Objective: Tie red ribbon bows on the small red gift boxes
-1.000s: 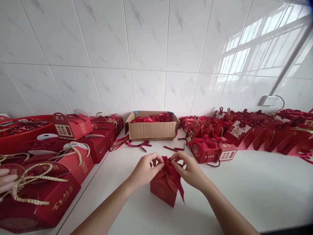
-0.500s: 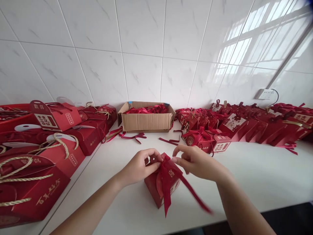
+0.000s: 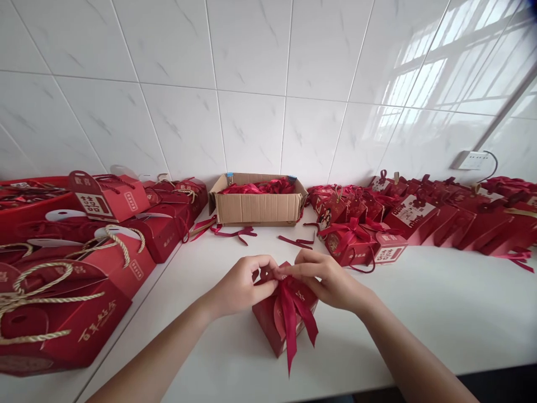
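A small red gift box (image 3: 268, 322) with gold lettering stands on the white table in front of me. Dark red ribbon (image 3: 288, 319) is gathered at its top, and two tails hang down the near side. My left hand (image 3: 241, 284) pinches the ribbon at the top of the box from the left. From the right, my right hand (image 3: 331, 280) has its fingers closed at the same spot, thumb and fingertips on the ribbon. The fingertips of both hands meet there and partly hide the gathered part.
A cardboard box (image 3: 255, 209) of red ribbon stands by the tiled wall. Loose ribbon pieces (image 3: 296, 242) lie before it. Red boxes with rope handles (image 3: 96, 319) crowd the left; ribbon-tied boxes (image 3: 354, 243) and rows of red boxes (image 3: 457, 221) fill the right. A socket (image 3: 472, 160) is on the wall.
My right hand has moved left and closed onto the ribbon at the box top. The right ribbon tail, stretched out to the right before, now hangs down. The view has shifted slightly left.
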### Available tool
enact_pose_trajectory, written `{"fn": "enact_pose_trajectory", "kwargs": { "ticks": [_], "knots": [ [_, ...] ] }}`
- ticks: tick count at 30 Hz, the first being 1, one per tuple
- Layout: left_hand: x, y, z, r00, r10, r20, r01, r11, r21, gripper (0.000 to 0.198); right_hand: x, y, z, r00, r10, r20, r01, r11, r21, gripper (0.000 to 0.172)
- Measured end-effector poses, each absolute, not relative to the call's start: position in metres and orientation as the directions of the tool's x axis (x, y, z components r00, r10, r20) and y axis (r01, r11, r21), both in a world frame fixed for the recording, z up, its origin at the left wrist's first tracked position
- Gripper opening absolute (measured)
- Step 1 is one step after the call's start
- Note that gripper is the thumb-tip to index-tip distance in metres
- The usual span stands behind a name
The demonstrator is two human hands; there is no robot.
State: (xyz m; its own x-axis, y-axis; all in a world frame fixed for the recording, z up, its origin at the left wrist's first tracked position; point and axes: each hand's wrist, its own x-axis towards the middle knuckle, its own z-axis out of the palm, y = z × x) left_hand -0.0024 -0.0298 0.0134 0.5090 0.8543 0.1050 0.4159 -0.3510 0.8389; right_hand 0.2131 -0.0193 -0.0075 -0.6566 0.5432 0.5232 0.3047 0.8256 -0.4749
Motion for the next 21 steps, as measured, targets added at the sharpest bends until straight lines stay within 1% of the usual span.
{"fn": "enact_pose_trajectory", "kwargs": {
  "ticks": [2, 6, 9, 12, 14, 17, 21],
  "knots": [
    [-0.004, -0.028, 0.013, 0.505, 0.858, 0.094, 0.421, -0.340, 0.841, 0.006, 0.213, -0.018, -0.014, -0.663, 0.465, 0.587, 0.280, 0.881, -0.381, 0.043],
    [-0.008, -0.023, 0.012, 0.510, 0.858, 0.070, 0.431, -0.324, 0.842, 0.008, 0.211, -0.016, -0.021, -0.668, 0.370, 0.646, 0.299, 0.928, -0.223, 0.039],
    [-0.009, -0.019, 0.010, 0.476, 0.875, 0.092, 0.454, -0.334, 0.826, 0.011, 0.211, -0.017, -0.020, -0.683, 0.359, 0.636, 0.315, 0.930, -0.188, 0.037],
    [-0.009, -0.016, 0.007, 0.410, 0.903, 0.129, 0.497, -0.340, 0.798, 0.013, 0.212, -0.018, -0.020, -0.698, 0.386, 0.604, 0.324, 0.922, -0.214, 0.029],
    [-0.010, -0.014, 0.006, 0.403, 0.905, 0.138, 0.520, -0.351, 0.779, 0.012, 0.212, -0.018, -0.021, -0.698, 0.396, 0.596, 0.314, 0.918, -0.242, 0.027],
    [-0.012, -0.014, 0.006, 0.458, 0.880, 0.129, 0.517, -0.381, 0.766, 0.010, 0.213, -0.015, -0.025, -0.686, 0.409, 0.602, 0.279, 0.911, -0.302, 0.033],
    [-0.013, -0.019, 0.010, 0.532, 0.836, 0.134, 0.509, -0.442, 0.739, 0.012, 0.214, -0.011, -0.029, -0.683, 0.451, 0.575, 0.227, 0.879, -0.419, 0.044]
  ]
}}
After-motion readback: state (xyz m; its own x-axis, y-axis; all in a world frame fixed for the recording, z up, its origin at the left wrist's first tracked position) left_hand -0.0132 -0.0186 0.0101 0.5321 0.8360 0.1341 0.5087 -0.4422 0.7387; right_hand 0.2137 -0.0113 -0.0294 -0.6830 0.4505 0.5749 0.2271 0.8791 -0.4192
